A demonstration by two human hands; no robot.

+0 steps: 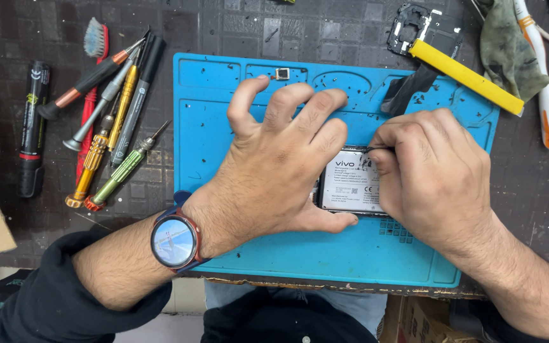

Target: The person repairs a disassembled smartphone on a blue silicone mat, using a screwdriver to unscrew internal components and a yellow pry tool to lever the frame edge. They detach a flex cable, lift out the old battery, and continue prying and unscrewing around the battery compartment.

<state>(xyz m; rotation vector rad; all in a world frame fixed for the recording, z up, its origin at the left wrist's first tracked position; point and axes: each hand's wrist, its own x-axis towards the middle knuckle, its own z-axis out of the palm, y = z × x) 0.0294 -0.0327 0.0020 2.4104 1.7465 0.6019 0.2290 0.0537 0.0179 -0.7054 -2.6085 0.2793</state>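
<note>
Left hand [281,168] spread flat, fingers apart, pressing opened phone [351,184] on blue mat [236,248], right hand [430,171] pinched shut on thin tool [379,148] at battery's far edge, screwdrivers [112,127] far left.

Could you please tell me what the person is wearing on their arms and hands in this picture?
Both hands, the left hand and the right hand, are bare, with no gloves or rings visible. The left wrist carries a round wristwatch with a reddish bezel, pale blue face and dark blue strap. A dark sleeve is pushed up the left forearm; the right forearm shows bare.
</note>
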